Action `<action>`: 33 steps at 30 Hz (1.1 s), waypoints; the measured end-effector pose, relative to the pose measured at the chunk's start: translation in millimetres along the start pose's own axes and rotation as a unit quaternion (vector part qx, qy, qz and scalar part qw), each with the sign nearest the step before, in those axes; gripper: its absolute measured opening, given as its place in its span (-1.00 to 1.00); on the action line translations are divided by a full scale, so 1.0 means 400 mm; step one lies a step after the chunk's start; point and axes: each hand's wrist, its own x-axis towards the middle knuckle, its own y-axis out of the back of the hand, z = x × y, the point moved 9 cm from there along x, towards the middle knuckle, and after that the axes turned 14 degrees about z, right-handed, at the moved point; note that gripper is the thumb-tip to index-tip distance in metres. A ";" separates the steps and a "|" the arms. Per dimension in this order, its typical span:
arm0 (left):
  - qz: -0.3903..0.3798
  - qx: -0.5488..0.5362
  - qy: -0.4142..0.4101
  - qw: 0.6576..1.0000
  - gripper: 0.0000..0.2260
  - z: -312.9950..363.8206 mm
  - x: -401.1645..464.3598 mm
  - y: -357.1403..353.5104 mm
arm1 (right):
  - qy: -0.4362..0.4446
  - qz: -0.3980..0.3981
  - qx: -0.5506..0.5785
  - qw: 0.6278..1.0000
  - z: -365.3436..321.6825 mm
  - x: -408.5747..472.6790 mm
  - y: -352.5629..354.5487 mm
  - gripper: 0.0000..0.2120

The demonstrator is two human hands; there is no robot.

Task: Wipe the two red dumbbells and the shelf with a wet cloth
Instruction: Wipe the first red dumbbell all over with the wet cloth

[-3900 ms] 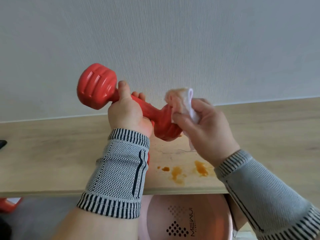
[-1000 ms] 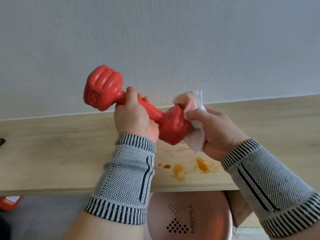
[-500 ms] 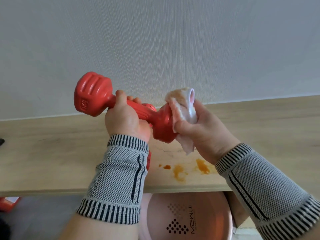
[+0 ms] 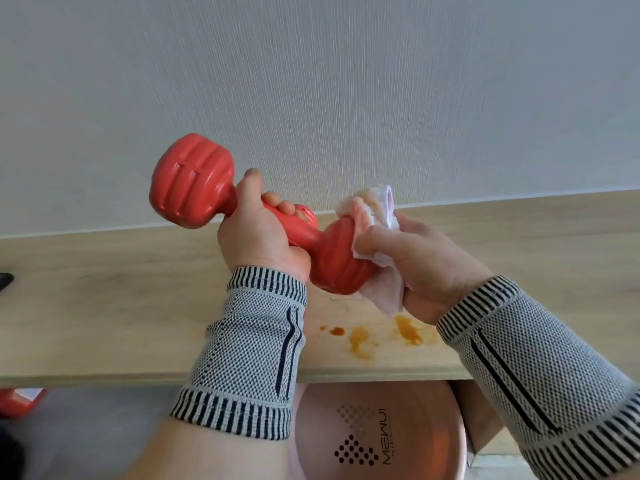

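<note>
The shelf (image 4: pixel 104 306) lay stained orange and unwiped. Above it the left hand (image 4: pixel 258 237) gripped the dumbbell (image 4: pixel 242 216) by its handle; the right hand (image 4: pixel 415 261) pinched the cloth (image 4: pixel 375 216) against the near head. Step: wiping that head. Next, probably, turning it to reach the rest

1. Below my fingers sits a pink basin (image 4: pixel 381 434) printed with dark dots and lettering.
2. Behind my fingers rises a pale textured wall (image 4: pixel 311 81).
3. Far left of my fingers, a dark object (image 4: pixel 5 280), cut off.
</note>
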 end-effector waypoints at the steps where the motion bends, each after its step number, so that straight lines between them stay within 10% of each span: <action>1: -0.008 -0.001 -0.002 1.000 -0.72 -0.001 -0.004 -0.005 | -0.004 0.016 0.011 1.000 0.000 0.004 0.005 -0.63; 20: -0.026 -0.016 0.003 1.000 -0.75 -0.004 0.008 -0.004 | 0.036 -0.036 -0.040 0.998 -0.009 -0.008 -0.010 -0.55; 25: -0.038 -0.016 0.016 0.999 -0.74 -0.022 -0.005 -0.009 | -0.020 0.086 0.044 0.995 0.009 0.019 0.036 -0.80; 33: 0.018 -0.053 0.058 0.997 -0.75 -0.012 0.046 0.021 | 0.035 -0.055 0.030 0.997 -0.012 -0.003 -0.012 -0.49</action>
